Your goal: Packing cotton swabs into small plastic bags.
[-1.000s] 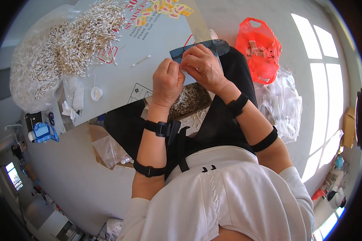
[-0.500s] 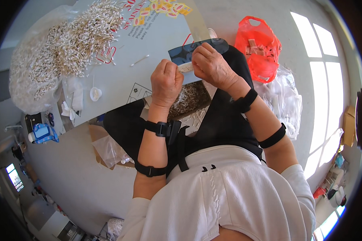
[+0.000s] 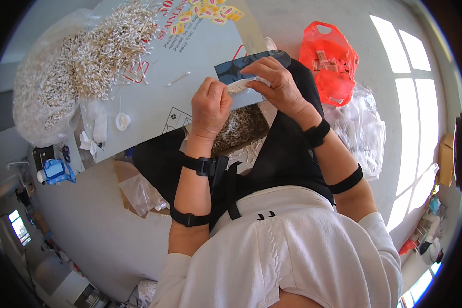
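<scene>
My left hand (image 3: 209, 106) is closed in a fist around one end of a whitish bundle (image 3: 238, 86), which looks like cotton swabs packed together. My right hand (image 3: 278, 88) has its thumb and fingers on either side of the other end, the fingers curved over the top. A dark blue printed sheet (image 3: 229, 72) lies behind the bundle at the table's edge. Below my hands, between my legs, an open box (image 3: 259, 119) holds many loose cotton swabs (image 3: 239, 124). One single cotton swab (image 3: 178, 78) lies on the table left of my hands.
A large heap of cotton swabs (image 3: 100, 54) spills from a clear plastic bag (image 3: 28, 97) at the left. Small yellow packets (image 3: 203, 13) lie on the grey table (image 3: 159, 105). A small white cup (image 3: 122, 121) stands near its front edge. A red plastic bag (image 3: 326, 64) sits on the right.
My right hand has loosened and turned, its fingers lifting from a fist into a wider grip, and more of the bundle shows. The left hand has barely moved.
</scene>
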{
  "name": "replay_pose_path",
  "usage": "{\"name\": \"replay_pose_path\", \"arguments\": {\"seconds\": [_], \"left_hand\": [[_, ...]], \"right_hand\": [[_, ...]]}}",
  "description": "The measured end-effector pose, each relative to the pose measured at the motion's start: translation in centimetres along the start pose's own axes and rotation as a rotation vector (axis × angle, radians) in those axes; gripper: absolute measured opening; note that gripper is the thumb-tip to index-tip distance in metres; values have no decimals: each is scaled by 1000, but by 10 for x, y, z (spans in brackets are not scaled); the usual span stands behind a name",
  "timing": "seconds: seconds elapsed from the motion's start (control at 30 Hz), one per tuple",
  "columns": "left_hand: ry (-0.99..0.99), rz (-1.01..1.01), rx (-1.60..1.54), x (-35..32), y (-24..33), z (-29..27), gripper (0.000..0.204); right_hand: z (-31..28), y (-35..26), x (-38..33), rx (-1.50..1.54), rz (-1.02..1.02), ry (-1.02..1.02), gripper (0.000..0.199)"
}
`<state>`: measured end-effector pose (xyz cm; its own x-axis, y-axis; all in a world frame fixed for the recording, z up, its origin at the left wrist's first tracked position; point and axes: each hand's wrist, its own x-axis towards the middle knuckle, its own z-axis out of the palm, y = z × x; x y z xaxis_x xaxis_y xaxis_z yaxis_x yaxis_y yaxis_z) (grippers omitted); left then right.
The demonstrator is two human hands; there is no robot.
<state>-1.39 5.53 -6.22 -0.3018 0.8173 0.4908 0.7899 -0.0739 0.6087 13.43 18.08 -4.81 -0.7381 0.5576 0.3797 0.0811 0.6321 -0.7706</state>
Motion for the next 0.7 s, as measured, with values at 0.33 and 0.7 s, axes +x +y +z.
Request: {"name": "replay_pose_path", "arguments": {"seconds": [0.33,0.7], "left_hand": [[-7,-42,-102,5,7,2,10],[-36,-143,-71,7,5,7,15]], "right_hand": [[18,6,-2,14,-22,12,7],[20,9,1,-98,-70,-23,7]]}}
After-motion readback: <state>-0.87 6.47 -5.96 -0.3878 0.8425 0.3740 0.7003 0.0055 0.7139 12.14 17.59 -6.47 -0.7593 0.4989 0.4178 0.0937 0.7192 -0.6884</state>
